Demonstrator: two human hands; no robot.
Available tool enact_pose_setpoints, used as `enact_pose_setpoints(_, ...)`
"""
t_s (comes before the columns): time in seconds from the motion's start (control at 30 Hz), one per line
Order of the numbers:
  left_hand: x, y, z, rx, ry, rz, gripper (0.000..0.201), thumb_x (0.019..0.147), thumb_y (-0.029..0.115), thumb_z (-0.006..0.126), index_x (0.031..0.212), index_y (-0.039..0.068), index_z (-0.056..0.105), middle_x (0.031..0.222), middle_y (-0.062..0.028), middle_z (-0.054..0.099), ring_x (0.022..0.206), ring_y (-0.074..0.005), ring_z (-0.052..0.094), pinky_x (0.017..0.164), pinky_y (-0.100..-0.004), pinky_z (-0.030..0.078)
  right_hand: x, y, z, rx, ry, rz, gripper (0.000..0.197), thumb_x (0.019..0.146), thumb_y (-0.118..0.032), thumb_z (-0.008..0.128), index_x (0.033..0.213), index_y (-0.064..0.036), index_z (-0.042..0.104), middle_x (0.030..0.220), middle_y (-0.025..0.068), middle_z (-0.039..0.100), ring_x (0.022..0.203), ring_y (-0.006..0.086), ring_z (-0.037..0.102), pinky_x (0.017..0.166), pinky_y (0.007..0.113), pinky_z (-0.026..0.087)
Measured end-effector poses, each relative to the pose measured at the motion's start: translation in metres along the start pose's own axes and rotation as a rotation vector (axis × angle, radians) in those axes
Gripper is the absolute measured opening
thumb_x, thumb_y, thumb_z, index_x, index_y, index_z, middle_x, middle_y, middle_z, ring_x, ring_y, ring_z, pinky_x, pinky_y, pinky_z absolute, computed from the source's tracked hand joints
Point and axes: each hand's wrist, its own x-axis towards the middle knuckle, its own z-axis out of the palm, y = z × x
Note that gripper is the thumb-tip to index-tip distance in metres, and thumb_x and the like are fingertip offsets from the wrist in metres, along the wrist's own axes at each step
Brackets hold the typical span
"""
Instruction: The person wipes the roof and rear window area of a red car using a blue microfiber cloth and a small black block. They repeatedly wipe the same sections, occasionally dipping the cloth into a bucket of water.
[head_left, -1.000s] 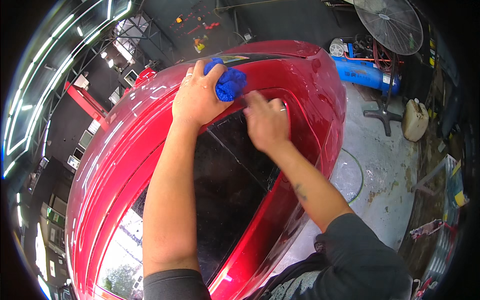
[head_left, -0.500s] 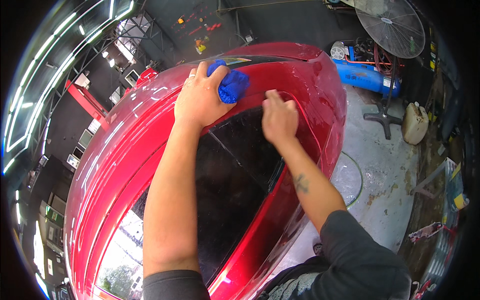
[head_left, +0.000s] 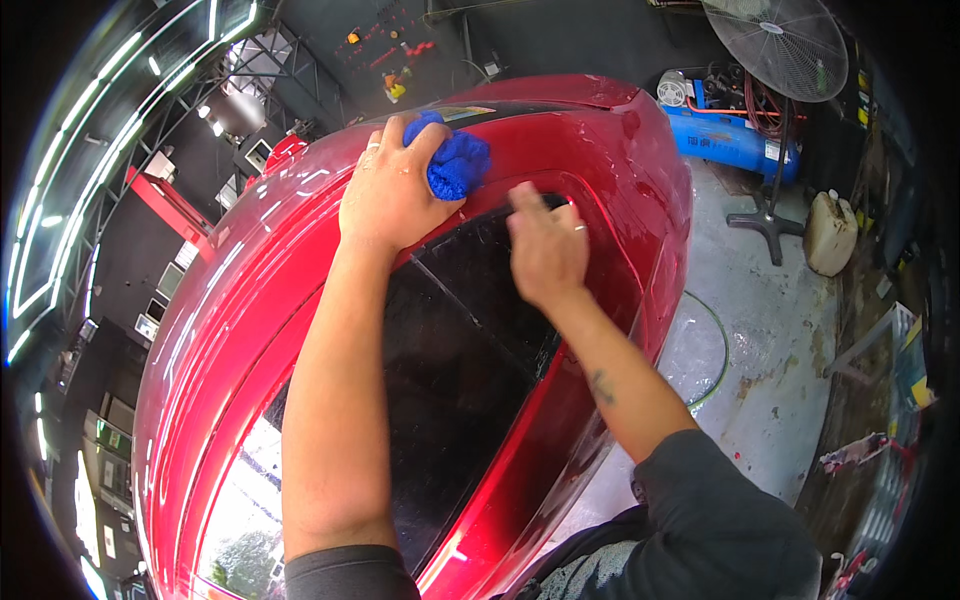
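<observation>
Holding, left: I have the left hand (head_left: 393, 195) in view grasping a bunched blue cloth (head_left: 460, 165), its fingers bent over the left part of the bundle; a ring shows on one finger.
Blue cloth: it sits at the far end of the dark glass, just right of the left hand, beside the red bodywork; I cannot make out how much of it presses on the car.
Right hand: I see the right hand (head_left: 550, 245) above the far right corner of the glass, near the cloth but apart from it. Its fingertips are blurred, so I cannot tell whether they pinch anything or touch the surface. A ring shows here too.
Red car (head_left: 600, 150): it stretches from the near left to the far right of my view, glossy, with bright streaks of reflection along its left side.
Dark glass (head_left: 450, 390): it lies between and below the two forearms, crossed by a thin pale line; its near left part mirrors something bright.
Sleeves: both are dark, at the near edge.
Far right: I pick out a blue tank (head_left: 725, 140) behind a fan (head_left: 785, 45) on a dark stand, with a whitish jug (head_left: 830, 235) to the right.
Floor (head_left: 770, 330): grey and patchy, with a green hose (head_left: 725, 345) curving beside the car.
Left side: a red post (head_left: 170, 205) leans across, and long light strips (head_left: 70, 180) run beyond it.
</observation>
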Motion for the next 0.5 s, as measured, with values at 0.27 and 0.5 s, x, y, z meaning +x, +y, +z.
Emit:
enact_pose_setpoints(0.27,0.001,0.001,-0.001,-0.004,0.005,-0.001,0.072,0.075,0.026,0.092,0.142,0.017,0.070,0.150,-0.0200,0.060,0.140,-0.0459,0.062,0.117,-0.0544,0.054,-0.012,-0.015,-0.005,-0.022,0.019,-0.002,0.043,0.115,-0.031,0.054,0.148,-0.0119,0.074,0.157,0.0071,0.070,0.108,0.0340,0.065,0.098,0.047,0.053)
enact_pose_setpoints(0.5,0.007,0.006,-0.005,0.005,-0.010,-0.013,0.073,0.074,0.026,0.093,0.143,0.017,0.069,0.151,-0.0211,0.060,0.140,-0.0470,0.061,0.117,-0.0545,0.054,0.002,0.014,0.005,-0.106,-0.009,0.079,0.046,0.114,-0.035,0.055,0.152,-0.0132,0.070,0.161,0.0072,0.067,0.114,0.0371,0.065,0.102,0.054,0.053)
